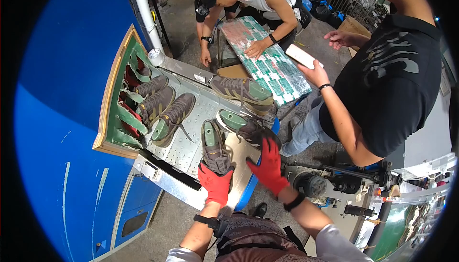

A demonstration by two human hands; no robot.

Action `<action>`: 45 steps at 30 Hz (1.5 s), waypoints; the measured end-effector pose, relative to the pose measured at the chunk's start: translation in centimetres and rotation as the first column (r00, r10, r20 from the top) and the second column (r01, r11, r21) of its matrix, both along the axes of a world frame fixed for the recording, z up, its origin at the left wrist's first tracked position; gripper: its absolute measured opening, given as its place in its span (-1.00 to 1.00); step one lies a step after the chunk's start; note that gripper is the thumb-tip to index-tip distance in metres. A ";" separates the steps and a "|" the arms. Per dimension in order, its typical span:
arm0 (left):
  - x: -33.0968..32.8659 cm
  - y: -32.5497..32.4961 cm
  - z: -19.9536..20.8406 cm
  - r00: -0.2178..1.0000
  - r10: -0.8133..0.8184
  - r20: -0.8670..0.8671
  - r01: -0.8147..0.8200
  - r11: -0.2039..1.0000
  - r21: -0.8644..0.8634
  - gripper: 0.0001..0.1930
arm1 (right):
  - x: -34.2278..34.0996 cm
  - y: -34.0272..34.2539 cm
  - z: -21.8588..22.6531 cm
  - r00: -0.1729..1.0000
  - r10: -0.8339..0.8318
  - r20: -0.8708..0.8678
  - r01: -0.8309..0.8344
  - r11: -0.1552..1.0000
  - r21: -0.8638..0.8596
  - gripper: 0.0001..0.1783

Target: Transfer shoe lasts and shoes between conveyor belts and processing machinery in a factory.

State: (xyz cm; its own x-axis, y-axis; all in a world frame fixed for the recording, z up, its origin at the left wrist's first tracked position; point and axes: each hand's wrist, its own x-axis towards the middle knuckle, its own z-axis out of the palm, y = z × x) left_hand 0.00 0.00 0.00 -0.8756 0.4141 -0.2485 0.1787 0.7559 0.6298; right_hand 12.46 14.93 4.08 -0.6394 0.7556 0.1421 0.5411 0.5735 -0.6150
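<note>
Gripping two grey-brown sneakers with green insoles, I have one under each red glove. Under my left hand (216, 184) the near sneaker (213, 148) points away from me, laces up, and my fingers are curled closed around its heel. My right hand (268, 165) lies spread and flat against the heel of the second sneaker (244, 127), which lies crosswise just beyond my fingertips; I cannot tell if those fingers truly clasp it. Both forearms come up from below, a dark strap on each wrist. Past my fingers, a perforated metal tray (191, 137) carries three more sneakers (160, 106) out of a green-lined opening in a blue machine (67, 118). Farther off, two people bend over a green patterned sheet (267, 66) above a concrete floor.
</note>
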 end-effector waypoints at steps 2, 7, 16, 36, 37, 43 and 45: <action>1.6 0.2 1.5 0.985 0.053 -0.165 -0.050 0.998 0.027 0.17 | -0.9 2.9 0.1 0.987 -0.132 0.095 0.112 0.976 0.185 0.16; -1.1 3.5 0.9 0.941 0.190 -0.281 -0.114 0.957 0.265 -0.28 | -6.4 8.0 -2.0 0.996 -0.016 0.086 0.008 0.996 0.086 0.15; -2.7 0.7 1.3 0.997 0.033 -0.071 0.000 0.907 0.421 -0.22 | -1.1 4.4 0.1 0.973 -0.228 0.017 0.228 0.958 -0.176 -0.22; 26.7 -5.9 8.8 0.424 -0.888 -0.179 0.890 0.372 0.265 -0.34 | 64.1 -29.2 1.4 -0.102 -0.995 -0.011 0.989 -0.100 -0.109 -0.28; 29.0 -6.8 8.7 0.218 -0.930 -0.297 0.976 0.208 0.067 -0.29 | 68.0 -29.4 1.1 -0.145 -0.989 0.028 0.986 -0.147 -0.077 -0.30; 47.4 -9.1 2.6 0.573 -0.800 0.177 0.627 0.567 0.534 -0.37 | 91.6 -27.5 -2.0 -0.215 -0.971 0.106 0.969 -0.225 -0.097 -0.28; 52.0 -10.7 2.9 0.446 -0.895 -0.013 0.856 0.422 0.299 -0.40 | 96.9 -27.2 -3.9 -0.146 -0.985 0.093 0.987 -0.152 -0.061 -0.28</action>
